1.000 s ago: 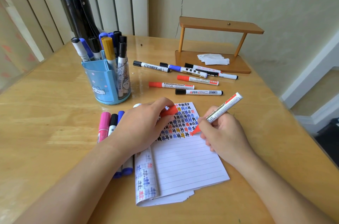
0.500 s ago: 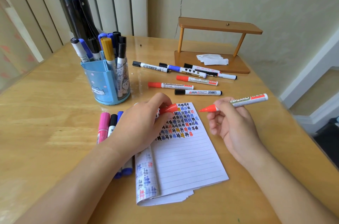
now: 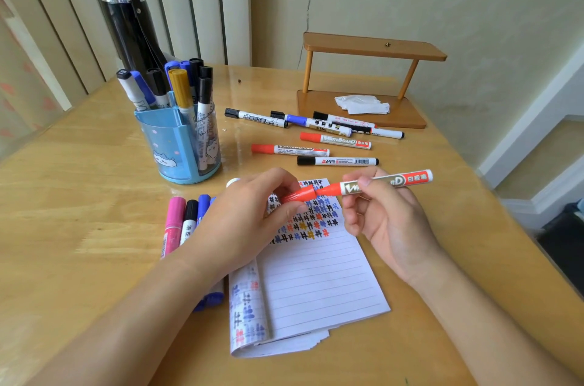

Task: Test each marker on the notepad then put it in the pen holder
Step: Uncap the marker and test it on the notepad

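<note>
Recapping in progress: left hand (image 3: 240, 221) pinches red plastic cap (image 3: 298, 194); right hand (image 3: 382, 215) grips red whiteboard marker (image 3: 384, 182) above lined paper notepad (image 3: 319, 278). Next: seat cap, deposit in blue plastic pen holder (image 3: 177, 145).

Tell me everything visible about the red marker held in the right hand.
The red marker is a slim plastic whiteboard pen: red nose, grey-white barrel with large lettering, red tail band with white characters. It lies nearly level above the notepad, nose pointing left. The right hand pinches its barrel near the nose. Its tip meets the mouth of the red cap, pinched by the left hand; how far it is in cannot be told.
</note>
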